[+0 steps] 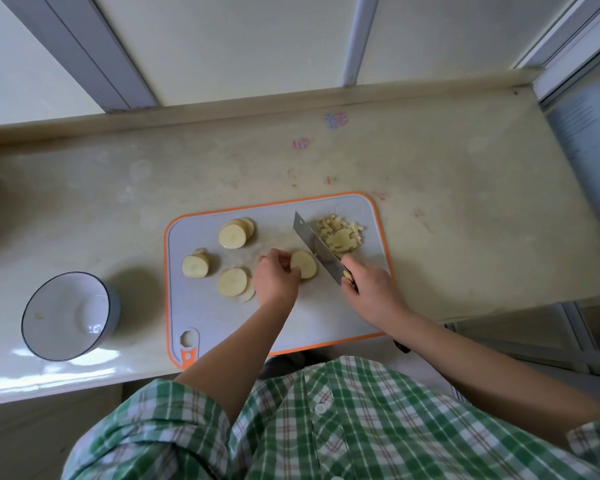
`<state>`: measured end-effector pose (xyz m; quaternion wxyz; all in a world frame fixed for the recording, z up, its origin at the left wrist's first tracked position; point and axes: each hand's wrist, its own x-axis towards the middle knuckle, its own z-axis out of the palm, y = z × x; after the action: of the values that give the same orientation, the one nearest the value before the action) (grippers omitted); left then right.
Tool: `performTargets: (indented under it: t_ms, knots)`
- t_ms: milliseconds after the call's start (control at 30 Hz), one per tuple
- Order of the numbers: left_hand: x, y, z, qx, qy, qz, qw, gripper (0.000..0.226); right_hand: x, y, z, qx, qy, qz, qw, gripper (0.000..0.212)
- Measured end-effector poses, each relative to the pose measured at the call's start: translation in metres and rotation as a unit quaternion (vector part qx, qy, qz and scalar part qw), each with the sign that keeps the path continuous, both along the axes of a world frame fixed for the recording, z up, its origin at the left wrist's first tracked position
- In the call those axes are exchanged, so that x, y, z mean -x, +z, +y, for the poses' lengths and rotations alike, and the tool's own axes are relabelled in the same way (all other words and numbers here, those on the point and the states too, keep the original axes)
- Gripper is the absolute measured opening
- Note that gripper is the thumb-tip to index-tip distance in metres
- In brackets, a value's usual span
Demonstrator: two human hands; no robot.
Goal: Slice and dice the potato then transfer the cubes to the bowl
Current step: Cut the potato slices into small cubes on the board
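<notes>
A grey cutting board (284, 327) with an orange rim lies on the counter. Three small stacks of round potato slices (234, 234) lie on its left half. My left hand (274, 280) pinches one more stack of slices (305, 264) at the board's middle. My right hand (368, 289) grips the handle of a cleaver (314, 249), whose blade rests just right of that stack. A pile of diced potato (340, 235) sits behind the blade at the board's far right. The white bowl (66, 315) stands left of the board.
The beige counter (465, 237) ends at a raised back ledge below window frames. Its front edge runs just under the board. A white object (589, 150) stands at the far right end. Faint coloured marks dot the counter behind the board.
</notes>
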<state>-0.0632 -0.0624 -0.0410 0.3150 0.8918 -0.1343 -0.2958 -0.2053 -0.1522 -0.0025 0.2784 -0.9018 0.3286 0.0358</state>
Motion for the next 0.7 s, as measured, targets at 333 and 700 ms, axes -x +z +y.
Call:
performTargets:
  t_ms: [333, 700]
  knots:
    - [0.001, 0.001, -0.005, -0.011, 0.074, 0.030, 0.997, 0.018, -0.006, 0.012, -0.005, -0.017, 0.036, 0.009, 0.999, 0.016]
    - [-0.003, -0.004, -0.009, -0.014, 0.089, 0.066, 0.994, 0.016, -0.013, 0.020, -0.005, -0.027, 0.074, 0.070, 0.994, 0.011]
